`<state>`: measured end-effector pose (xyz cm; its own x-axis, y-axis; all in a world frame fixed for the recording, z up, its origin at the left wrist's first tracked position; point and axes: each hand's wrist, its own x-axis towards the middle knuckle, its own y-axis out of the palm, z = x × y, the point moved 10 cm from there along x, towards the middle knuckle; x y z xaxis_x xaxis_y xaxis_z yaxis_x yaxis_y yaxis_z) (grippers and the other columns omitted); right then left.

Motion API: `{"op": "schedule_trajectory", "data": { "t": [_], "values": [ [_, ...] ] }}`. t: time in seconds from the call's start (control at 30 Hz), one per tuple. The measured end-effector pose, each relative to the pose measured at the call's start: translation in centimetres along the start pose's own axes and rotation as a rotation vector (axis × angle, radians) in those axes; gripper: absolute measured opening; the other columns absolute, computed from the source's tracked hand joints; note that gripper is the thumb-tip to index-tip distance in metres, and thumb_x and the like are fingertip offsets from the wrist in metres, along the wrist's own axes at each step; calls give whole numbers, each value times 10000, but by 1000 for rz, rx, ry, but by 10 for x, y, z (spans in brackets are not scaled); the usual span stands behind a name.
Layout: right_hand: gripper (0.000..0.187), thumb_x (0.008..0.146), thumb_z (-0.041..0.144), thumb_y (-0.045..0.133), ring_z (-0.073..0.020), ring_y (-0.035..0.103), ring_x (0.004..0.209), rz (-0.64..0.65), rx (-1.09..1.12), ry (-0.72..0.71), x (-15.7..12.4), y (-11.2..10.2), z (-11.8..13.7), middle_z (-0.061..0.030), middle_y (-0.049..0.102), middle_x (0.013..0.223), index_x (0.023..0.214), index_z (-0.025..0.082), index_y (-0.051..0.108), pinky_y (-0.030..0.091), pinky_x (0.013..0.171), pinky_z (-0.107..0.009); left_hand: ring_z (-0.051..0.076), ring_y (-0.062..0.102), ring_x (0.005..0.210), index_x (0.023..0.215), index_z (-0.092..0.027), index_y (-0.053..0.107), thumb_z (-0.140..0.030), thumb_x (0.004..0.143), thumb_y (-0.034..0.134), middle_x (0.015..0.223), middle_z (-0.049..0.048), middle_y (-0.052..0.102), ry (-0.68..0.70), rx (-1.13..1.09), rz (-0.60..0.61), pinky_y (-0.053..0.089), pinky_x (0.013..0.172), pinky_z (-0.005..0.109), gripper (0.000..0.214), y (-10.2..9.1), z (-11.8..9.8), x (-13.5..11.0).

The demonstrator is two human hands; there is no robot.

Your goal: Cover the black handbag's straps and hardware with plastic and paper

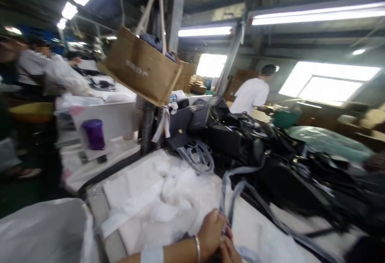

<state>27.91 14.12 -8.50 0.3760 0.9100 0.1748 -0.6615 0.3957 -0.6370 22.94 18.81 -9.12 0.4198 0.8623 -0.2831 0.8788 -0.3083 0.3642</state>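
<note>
Low in the head view, my left hand (210,231) is closed around a bag strap (226,186) that looks wrapped in greyish clear plastic. Right beside it, my right hand (230,251) is closed at the same strap, its fingers close to those of my left hand and partly cut off by the bottom edge. The wrapped strap runs up from my hands and bends toward a heap of black handbags (225,138). Another wrapped strap (258,198) trails to the right. Motion blur hides the finer details of my fingers.
White sheets and crumpled wrapping (177,190) cover the table to the left. A brown tote bag (141,68) hangs from a post. A purple cup (94,134) stands behind on the left. A white sack (45,231) is at lower left. People in white (249,94) work farther off.
</note>
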Motion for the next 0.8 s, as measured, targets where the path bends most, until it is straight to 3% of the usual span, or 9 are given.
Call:
{"op": "schedule_trajectory", "data": {
  "t": [0.1, 0.23, 0.37, 0.5, 0.67, 0.8],
  "values": [
    [453, 868, 544, 495, -290, 594, 1172, 25, 189, 92, -9, -16, -36, -107, 676, 1198, 1039, 194, 727, 478, 1028, -402, 131, 568, 526, 860, -208, 472, -491, 876, 488, 652, -30, 622, 29, 34, 79, 407, 540, 259, 284, 13, 4, -4],
    [636, 779, 566, 547, -317, 489, 1290, 41, 494, 233, -11, -6, -52, -174, 564, 1350, 1192, 98, 669, 373, 1110, -436, 167, 606, 636, 831, -194, 523, -519, 827, 541, 733, 10, 661, 105, 116, 130, 459, 648, 295, 326, 5, -5, -13],
    [544, 789, 540, 546, -311, 517, 1262, 15, 558, 240, -14, 1, -48, -156, 623, 1281, 1108, 132, 713, 383, 1094, -432, 202, 619, 763, 812, -168, 609, -466, 838, 546, 780, 44, 684, 143, 200, 159, 451, 790, 323, 306, 1, -5, -17],
    [463, 850, 500, 515, -295, 515, 1263, -10, 545, 232, -18, -4, -45, -131, 614, 1302, 1118, 173, 703, 355, 1104, -442, 204, 622, 810, 853, -158, 662, -431, 830, 548, 798, 47, 698, 95, 236, 203, 442, 822, 314, 297, -1, 2, -14],
    [456, 901, 492, 431, -272, 618, 1092, 81, 462, 130, -15, -11, -19, -113, 690, 1141, 1094, 168, 686, 449, 982, -389, 162, 594, 635, 860, -136, 714, -481, 759, 621, 694, 35, 682, -68, 297, 275, 433, 643, 260, 371, -3, 0, -13],
    [432, 920, 472, 387, -241, 644, 961, 113, 407, 111, -10, -15, -9, -89, 704, 1048, 1007, 167, 682, 490, 838, -318, 172, 596, 614, 833, -138, 750, -538, 803, 539, 714, 60, 707, -107, 348, 267, 411, 573, 251, 453, -3, -12, -10]
  ]
}}
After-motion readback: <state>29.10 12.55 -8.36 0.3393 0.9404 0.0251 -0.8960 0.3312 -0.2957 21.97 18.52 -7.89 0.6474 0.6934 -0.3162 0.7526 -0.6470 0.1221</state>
